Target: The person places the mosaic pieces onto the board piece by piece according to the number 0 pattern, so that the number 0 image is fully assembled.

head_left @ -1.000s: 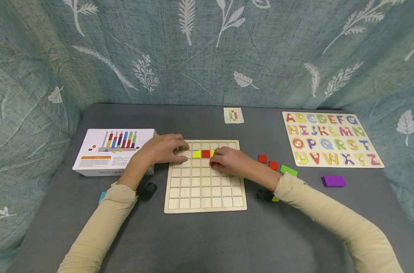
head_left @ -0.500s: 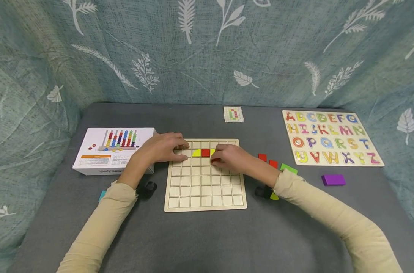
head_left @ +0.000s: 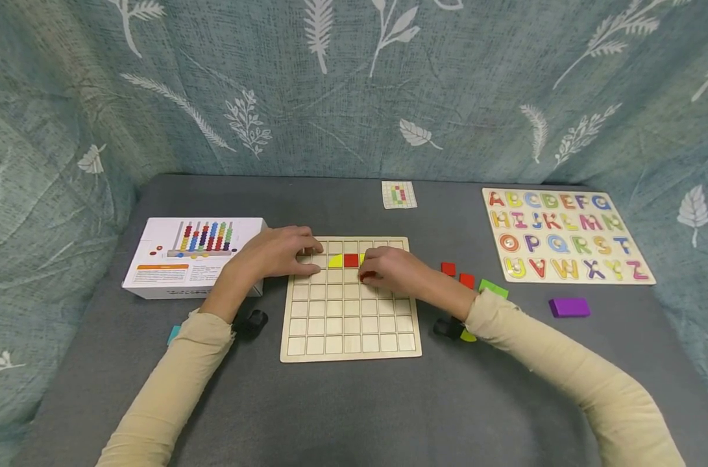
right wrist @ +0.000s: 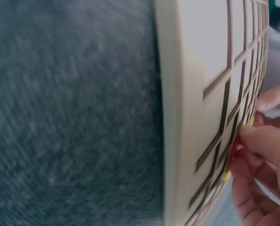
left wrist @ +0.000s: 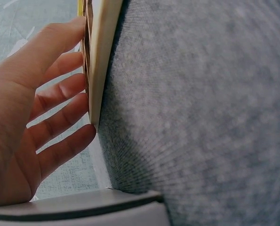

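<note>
Pinching the red piece (right wrist: 235, 147) between thumb and fingers, the right grip (head_left: 394, 271) ought to square it to the grid board (head_left: 352, 325) just beneath before pressing; to its left, the left grip (head_left: 276, 253), fingers apart, touches the board's edge and should steady it.

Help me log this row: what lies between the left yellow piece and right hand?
Head view: a red square, then a yellow sliver beside the right hand.
</note>
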Available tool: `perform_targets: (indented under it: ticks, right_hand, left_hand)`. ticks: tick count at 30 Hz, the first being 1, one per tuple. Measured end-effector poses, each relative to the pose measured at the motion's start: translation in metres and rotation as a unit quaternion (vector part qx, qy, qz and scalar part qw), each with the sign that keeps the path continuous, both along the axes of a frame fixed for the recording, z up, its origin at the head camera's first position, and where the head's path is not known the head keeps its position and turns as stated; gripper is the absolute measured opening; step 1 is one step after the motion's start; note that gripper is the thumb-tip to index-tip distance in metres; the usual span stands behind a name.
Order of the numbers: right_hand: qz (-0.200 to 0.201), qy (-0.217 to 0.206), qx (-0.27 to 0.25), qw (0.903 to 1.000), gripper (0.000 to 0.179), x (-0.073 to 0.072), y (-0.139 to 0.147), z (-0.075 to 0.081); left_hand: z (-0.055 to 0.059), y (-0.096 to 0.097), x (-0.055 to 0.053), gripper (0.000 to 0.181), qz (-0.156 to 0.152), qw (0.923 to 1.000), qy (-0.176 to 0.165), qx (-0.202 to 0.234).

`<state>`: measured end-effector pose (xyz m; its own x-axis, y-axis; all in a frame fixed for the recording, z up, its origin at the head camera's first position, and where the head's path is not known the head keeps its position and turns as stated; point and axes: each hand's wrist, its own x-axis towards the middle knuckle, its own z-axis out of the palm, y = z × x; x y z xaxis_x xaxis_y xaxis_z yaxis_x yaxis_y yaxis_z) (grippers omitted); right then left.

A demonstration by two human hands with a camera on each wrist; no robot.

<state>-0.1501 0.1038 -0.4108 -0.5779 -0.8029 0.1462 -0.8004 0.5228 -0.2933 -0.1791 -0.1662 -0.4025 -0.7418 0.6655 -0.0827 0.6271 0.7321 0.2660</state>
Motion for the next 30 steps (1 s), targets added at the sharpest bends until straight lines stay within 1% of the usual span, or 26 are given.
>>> perform_targets:
  ticks: [4,6,8,11,15,18,21,24,30]
  right_hand:
    - [-0.002,0.025,0.019,0.9995,0.01,0.006,0.003,0.002]
    - [-0.01,0.034,0.014,0.9993,0.012,0.011,0.009,0.003]
    - [-0.032,0.035,0.0,0.9989,0.016,0.019,0.02,0.005]
    - [-0.088,0.031,-0.033,0.9951,0.021,0.032,0.044,0.009]
    - [-0.178,0.013,-0.067,0.9817,0.023,0.046,0.086,0.011]
    - [-0.236,-0.027,-0.08,0.968,0.025,0.052,0.116,0.009]
    - [-0.274,-0.067,-0.082,0.956,0.027,0.06,0.137,0.007]
    - [-0.29,-0.082,-0.075,0.9505,0.029,0.066,0.15,0.006]
    - [-0.296,-0.085,-0.077,0.9484,0.033,0.073,0.163,0.003]
  left_hand:
    - [0.0,0.001,-0.002,0.034,-0.004,1.0,0.006,0.003]
    - [0.0,0.002,-0.003,0.034,-0.007,0.9999,0.007,0.005]
    - [-0.001,0.002,-0.003,0.033,-0.008,0.9999,0.007,0.006]
    - [-0.001,0.001,-0.003,0.033,-0.008,1.0,0.004,0.004]
    - [-0.001,0.0,0.0,0.032,-0.003,1.0,0.002,0.001]
    - [-0.002,-0.001,0.001,0.031,-0.001,1.0,0.004,0.003]
    - [-0.002,0.0,0.002,0.031,-0.001,0.9999,0.008,0.007]
    - [-0.002,0.0,0.002,0.032,-0.003,0.9999,0.01,0.007]
    - [-0.002,0.0,0.001,0.032,-0.001,0.9999,0.005,0.009]
